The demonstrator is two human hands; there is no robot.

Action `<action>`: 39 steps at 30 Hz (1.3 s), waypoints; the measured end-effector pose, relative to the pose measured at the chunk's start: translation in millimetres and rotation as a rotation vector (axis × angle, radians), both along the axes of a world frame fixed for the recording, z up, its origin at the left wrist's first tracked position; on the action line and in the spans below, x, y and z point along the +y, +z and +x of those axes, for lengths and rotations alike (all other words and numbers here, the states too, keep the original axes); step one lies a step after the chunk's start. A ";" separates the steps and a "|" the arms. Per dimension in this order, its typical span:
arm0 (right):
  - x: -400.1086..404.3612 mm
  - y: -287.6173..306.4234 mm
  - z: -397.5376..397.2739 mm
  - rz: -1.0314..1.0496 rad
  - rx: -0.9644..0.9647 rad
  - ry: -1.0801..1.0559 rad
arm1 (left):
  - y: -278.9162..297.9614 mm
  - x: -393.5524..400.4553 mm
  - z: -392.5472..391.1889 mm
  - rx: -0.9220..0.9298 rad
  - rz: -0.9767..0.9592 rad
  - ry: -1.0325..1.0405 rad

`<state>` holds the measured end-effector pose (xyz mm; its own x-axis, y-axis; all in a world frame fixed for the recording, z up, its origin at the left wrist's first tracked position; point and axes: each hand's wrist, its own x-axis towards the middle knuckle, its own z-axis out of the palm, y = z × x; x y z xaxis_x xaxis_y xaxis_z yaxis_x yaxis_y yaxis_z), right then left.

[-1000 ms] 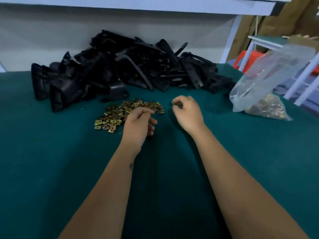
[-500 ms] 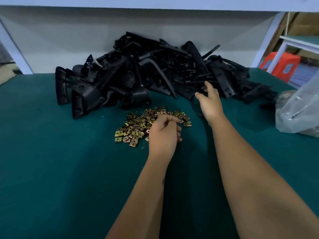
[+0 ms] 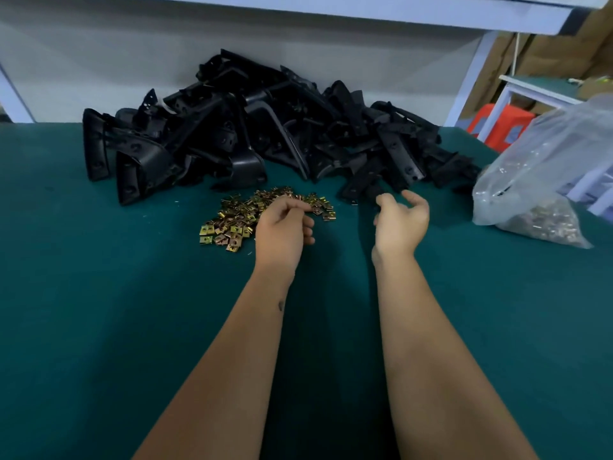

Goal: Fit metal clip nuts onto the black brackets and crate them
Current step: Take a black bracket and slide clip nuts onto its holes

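A big pile of black brackets (image 3: 265,134) lay at the back of the green desk (image 3: 99,310), close to the pale wall. Just in front of the pile sat a small heap of gold clip nuts (image 3: 238,220), loose on the green top.

The left hand (image 3: 282,234) rested at the right edge of that heap. Its fingers (image 3: 295,207) were curled in, and the thumb and first finger looked pressed together over the nuts — it was too small to tell if a nut was pinched between them.

The right hand (image 3: 403,224) was near the front of the bracket pile, a little apart from the left hand. Its fingers were curled around the end of one black bracket (image 3: 373,190), which stuck out toward the pile. The thumb stood up on the right side, a bit apart from the other fingers.

Both bare arms reached out from the bottom of the view, side by side.

On the right side of the desk lay a clear plastic bag (image 3: 544,180), crinkled and shiny, with more small metal bits in its bottom corner. Past the desk edge stood a red stool (image 3: 497,122) beside a white table leg — and brown cardboard (image 3: 547,54) leaned behind them.
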<state>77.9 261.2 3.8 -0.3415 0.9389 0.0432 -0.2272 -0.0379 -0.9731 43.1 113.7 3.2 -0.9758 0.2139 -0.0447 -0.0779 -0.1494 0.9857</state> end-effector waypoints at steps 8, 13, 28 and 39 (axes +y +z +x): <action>-21.9 14.6 14.5 -0.576 0.509 0.306 | -0.9 -7.2 10.9 0.039 0.013 -0.048; -29.8 14.9 13.7 -0.793 0.717 0.535 | 2.0 -10.7 11.4 0.004 0.109 -0.055; -34.8 12.0 4.8 0.083 0.011 0.422 | 20.4 -58.3 -3.1 -0.143 0.616 -0.132; -29.2 11.2 6.6 0.166 0.035 0.240 | 25.3 -62.8 -0.8 -0.111 0.248 -0.195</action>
<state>84.5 232.0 14.9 -0.5484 0.8107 0.2048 -0.2643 0.0644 -0.9623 42.2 50.9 28.5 -0.9074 0.4141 -0.0712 -0.2334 -0.3558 0.9050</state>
